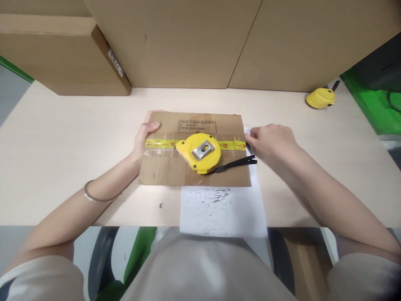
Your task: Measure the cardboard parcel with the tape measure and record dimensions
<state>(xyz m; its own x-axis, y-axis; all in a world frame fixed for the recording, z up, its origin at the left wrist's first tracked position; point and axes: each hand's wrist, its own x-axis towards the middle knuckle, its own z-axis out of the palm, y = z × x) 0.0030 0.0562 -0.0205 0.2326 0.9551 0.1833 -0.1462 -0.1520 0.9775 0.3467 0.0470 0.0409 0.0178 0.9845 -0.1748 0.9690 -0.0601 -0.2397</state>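
Observation:
A flat cardboard box [169,169] with a strip of yellow printed tape lies in front of me. On top of it rests a yellow tape measure [185,155] with a metal clip and a black wrist strap [234,164] trailing to the right. My left hand [144,133] grips the box's left edge, thumb on top and the other fingers hidden behind. At the right edge my right hand [273,139] is closed, fingertips close to the box's side. A small dark piece shows under those fingers, too hidden to name. Below the box a sheet of paper [244,213] with pen marks sticks out.
A second yellow tape measure [321,98] sits at the back right of the pale table [62,167]. Large cardboard boxes [188,46] line the back, with another box [72,62] standing at the back left. The table's front edge runs just before my body.

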